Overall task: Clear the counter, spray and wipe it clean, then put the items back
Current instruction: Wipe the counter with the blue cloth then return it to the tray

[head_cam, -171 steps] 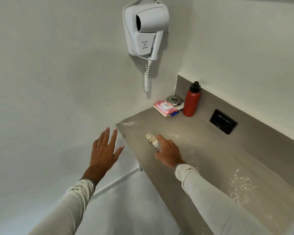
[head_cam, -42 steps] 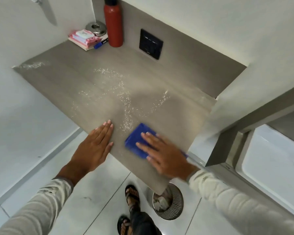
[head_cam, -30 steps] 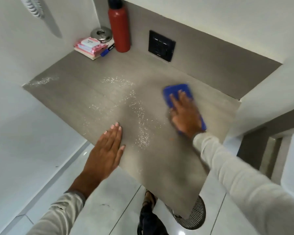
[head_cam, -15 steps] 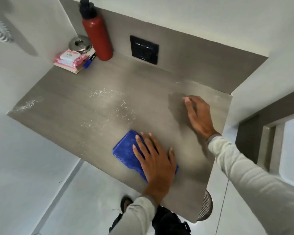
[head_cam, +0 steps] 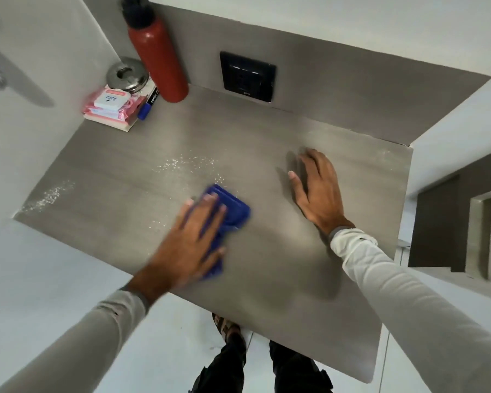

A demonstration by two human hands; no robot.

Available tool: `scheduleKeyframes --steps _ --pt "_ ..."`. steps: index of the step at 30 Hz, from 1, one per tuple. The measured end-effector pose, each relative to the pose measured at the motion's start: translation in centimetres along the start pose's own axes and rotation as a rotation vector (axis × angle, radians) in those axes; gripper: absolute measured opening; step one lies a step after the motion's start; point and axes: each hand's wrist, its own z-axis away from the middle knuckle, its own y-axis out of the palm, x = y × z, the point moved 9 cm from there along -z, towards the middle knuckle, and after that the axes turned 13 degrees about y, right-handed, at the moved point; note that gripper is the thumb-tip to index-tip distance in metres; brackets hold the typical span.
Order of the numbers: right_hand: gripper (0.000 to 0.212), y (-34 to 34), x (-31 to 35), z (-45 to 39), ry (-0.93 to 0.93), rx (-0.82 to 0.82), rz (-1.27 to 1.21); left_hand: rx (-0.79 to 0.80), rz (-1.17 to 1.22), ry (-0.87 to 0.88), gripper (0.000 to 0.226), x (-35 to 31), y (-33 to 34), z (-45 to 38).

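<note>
Worktop (head_cam: 267, 279): grey wood-grain slab, fitted into a corner between white walls; near edge runs diagonally from far left to near right
Left hand (head_cam: 193, 245): lies flat on the cloth near the middle of the worktop, fingers straight and spread, pressing down; outline motion-blurred
Cloth (head_cam: 233, 211): blue, folded, under the left hand; far right corner and a near strip show past the fingers
Right hand (head_cam: 318, 188): palm down on the bare worktop, right of the cloth and apart from it; fingers straight, holding nothing
Spray droplets (head_cam: 187, 163): white specks just beyond the cloth; a second patch (head_cam: 48, 194) at the left corner of the worktop
Bottle (head_cam: 156, 55): red with black cap, upright at the far left against the back panel
Pink packs (head_cam: 111, 109): stacked in the far left corner, small white label patch on top, touching the side wall
Metal lid (head_cam: 126, 76): round, shiny, behind the packs and left of the bottle
Marker (head_cam: 149, 104): blue cap, lies between the packs and the bottle base
Socket plate (head_cam: 247, 76): black, set in the back panel, right of the bottle
Sleeves: light grey, both arms
Floor: pale tiles; dark trousers and a sandalled foot (head_cam: 227, 327) show below the near edge
</note>
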Motion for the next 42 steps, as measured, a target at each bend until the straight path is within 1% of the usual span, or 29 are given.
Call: scheduleKeyframes --steps 2,3,4,5,6,8,11,13,16,18,19,20,21,22,23,25,26,27,28,29,31,33,34,35,36,38,39,40,42 --pt "0.049 0.2 -0.2 -0.1 0.042 -0.013 0.028 0.003 0.08 -0.325 0.08 6.1 0.1 1.0" --pt "0.051 0.4 -0.2 -0.2 0.058 -0.019 0.052 0.009 0.141 -0.461 0.082 7.5 0.3 1.1" --pt "0.052 0.6 -0.2 -0.2 0.074 -0.024 0.077 0.005 0.189 -0.556 0.083 7.9 0.3 0.7" --pt "0.054 0.7 -0.2 -0.3 0.083 -0.031 0.103 -0.009 0.213 -0.589 0.081 7.3 0.3 0.1" --pt "0.056 0.8 -0.2 -0.4 0.088 -0.043 0.136 -0.026 0.219 -0.559 0.078 6.1 0.3 -0.5" --pt "0.063 1.2 -0.4 -0.4 0.107 -0.054 0.237 -0.044 0.208 -0.386 0.073 2.2 0.0 -1.5" --pt "0.074 2.1 -1.1 -0.3 0.162 -0.021 0.393 -0.074 0.219 -0.007 0.072 -5.6 -0.3 -1.8" --pt "0.078 2.5 -1.3 -0.2 0.191 -0.006 0.425 -0.066 0.237 0.186 0.073 -8.8 0.1 -1.3" --pt "0.075 2.5 -1.7 -0.2 0.232 -0.011 0.42 0.0 0.206 0.343 0.068 -6.9 0.7 -2.3" --pt "0.071 2.3 -1.8 -0.2 0.259 -0.028 0.371 0.029 0.158 0.465 0.062 -3.5 0.6 -4.3" --pt "0.069 2.0 -1.9 -0.2 0.268 -0.038 0.335 0.031 0.137 0.503 0.06 -1.4 0.3 -5.6" --pt "0.068 1.8 -2.0 -0.2 0.269 -0.052 0.3 0.018 0.115 0.502 0.058 1.1 -0.1 -6.9" --pt "0.067 1.5 -2.0 -0.1 0.263 -0.068 0.272 -0.001 0.104 0.449 0.057 4.0 -0.4 -8.1" --pt "0.066 1.3 -2.0 -0.1 0.254 -0.079 0.251 -0.029 0.117 0.339 0.057 7.3 -0.7 -9.1" --pt "0.066 1.1 -1.9 -0.1 0.25 -0.084 0.238 -0.069 0.141 0.171 0.057 10.8 -0.8 -9.5" --pt "0.065 1.1 -1.7 -0.2 0.261 -0.088 0.232 -0.111 0.161 -0.237 0.059 16.4 -0.4 -8.8" --pt "0.065 1.2 -1.6 -0.2 0.267 -0.085 0.245 -0.106 0.167 -0.407 0.06 17.2 0.0 -8.1" --pt "0.066 1.3 -1.5 -0.2 0.272 -0.082 0.262 -0.104 0.181 -0.524 0.061 16.6 0.2 -7.7" --pt "0.066 1.3 -1.4 -0.1 0.275 -0.081 0.277 -0.116 0.205 -0.582 0.061 14.7 0.3 -7.3" --pt "0.066 1.3 -1.3 0.0 0.275 -0.079 0.288 -0.134 0.231 -0.585 0.061 12.0 0.4 -6.8" --pt "0.066 1.3 -1.1 0.1 0.269 -0.074 0.285 -0.166 0.242 -0.449 0.062 3.3 0.4 -5.4" --pt "0.064 1.2 -1.0 0.1 0.267 -0.067 0.262 -0.224 0.246 -0.205 0.061 -7.4 0.2 -3.0" --pt "0.063 1.2 -0.9 0.2 0.262 -0.06 0.246 -0.214 0.285 -0.08 0.062 -11.9 0.2 -1.9" --pt "0.061 1.2 -0.9 0.3 0.251 -0.054 0.224 -0.183 0.325 0.028 0.063 -14.8 0.4 -1.2" --pt "0.059 1.1 -0.8 0.4 0.234 -0.05 0.196 -0.154 0.34 0.111 0.064 -15.9 0.5 -1.1" --pt "0.056 0.7 -0.9 0.5 0.214 -0.047 0.133 -0.132 0.285 0.264 0.06 -14.4 0.2 -1.8" --pt "0.055 0.4 -1.2 0.5 0.222 -0.053 0.101 -0.118 0.234 0.309 0.058 -12.5 0.1 -2.2" --pt "0.055 0.0 -1.6 0.5 0.241 -0.066 0.072 -0.109 0.172 0.298 0.056 -9.8 0.0 -2.7" --pt "0.054 -0.6 -2.1 0.7 0.284 -0.096 0.025 -0.135 0.081 0.117 0.053 -2.0 -0.1 -3.6"
